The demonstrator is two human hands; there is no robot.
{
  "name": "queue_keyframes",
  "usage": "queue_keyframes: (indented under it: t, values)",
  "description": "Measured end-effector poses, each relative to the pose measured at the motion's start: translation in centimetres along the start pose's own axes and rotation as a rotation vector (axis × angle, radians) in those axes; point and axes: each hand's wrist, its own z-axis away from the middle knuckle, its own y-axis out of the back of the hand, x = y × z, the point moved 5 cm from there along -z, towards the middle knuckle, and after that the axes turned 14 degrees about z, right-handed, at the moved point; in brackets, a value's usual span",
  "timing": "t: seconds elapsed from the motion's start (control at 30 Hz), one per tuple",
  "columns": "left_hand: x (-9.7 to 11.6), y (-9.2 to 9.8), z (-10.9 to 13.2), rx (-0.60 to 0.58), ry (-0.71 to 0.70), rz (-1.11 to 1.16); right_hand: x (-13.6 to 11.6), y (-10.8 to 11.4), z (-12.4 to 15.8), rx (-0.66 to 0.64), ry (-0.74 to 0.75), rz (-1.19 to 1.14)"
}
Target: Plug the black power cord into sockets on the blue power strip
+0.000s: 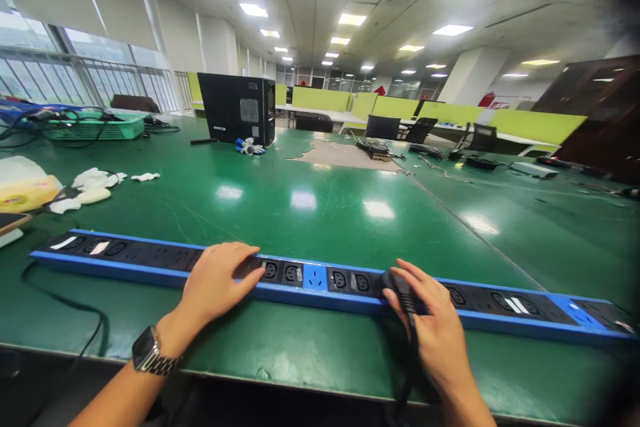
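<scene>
A long power strip (pixel 285 287), blue-edged with black and blue sockets, lies along the front of the green table. My left hand (pixel 215 283), with a watch (pixel 146 350) on its wrist, grips the strip left of its middle, the thumb on the near side and the fingers toward the far edge. Between the thumb and fingers of my right hand (pixel 433 313) is a black plug (pixel 400 283), held against the strip's sockets right of the middle. Its thick cord (pixel 413 333) runs down past the palm. Whether the plug sits in a socket I cannot tell.
A black computer case (pixel 235 107) stands at the back of the table (pixel 320 220), with blue-and-white gloves (pixel 249 146) before it. At left are a green basket (pixel 95 127) with cables and some white scraps (pixel 95 179). A loose black cable (pixel 75 307) hangs over the front edge.
</scene>
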Motion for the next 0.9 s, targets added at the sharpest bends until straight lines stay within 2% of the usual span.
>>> queue_keyframes:
  t: [0.1,0.17,0.23,0.33,0.43,0.63,0.77,0.9]
  values:
    - [0.0,0.0,-0.1,0.002,0.003,0.001,0.1,1.7,-1.0,0.068,-0.151,-0.124]
    - [-0.2,0.0,0.0,0.003,0.018,0.005,-1.1,1.6,-1.4,0.046,-0.140,-0.129]
    - [-0.4,0.1,0.1,-0.009,0.032,0.011,-3.5,0.3,-1.3,-0.017,-0.027,-0.096]
    - [-0.5,0.1,0.3,-0.029,0.037,0.022,-7.3,-2.9,-0.1,-0.097,0.104,-0.030]
    - [-0.5,0.2,0.3,-0.026,0.036,0.023,-9.3,-5.4,0.9,-0.163,0.091,0.108]
    - [-0.5,0.1,0.2,-0.014,0.040,0.024,-10.4,-6.3,1.6,-0.224,0.113,0.228]
    - [-0.2,0.2,0.3,0.007,0.055,0.072,-11.0,-6.5,2.0,-0.213,0.139,0.292]
    - [2.1,-0.3,0.2,-0.011,0.015,0.226,-10.7,-6.4,2.0,-0.248,0.222,0.306]
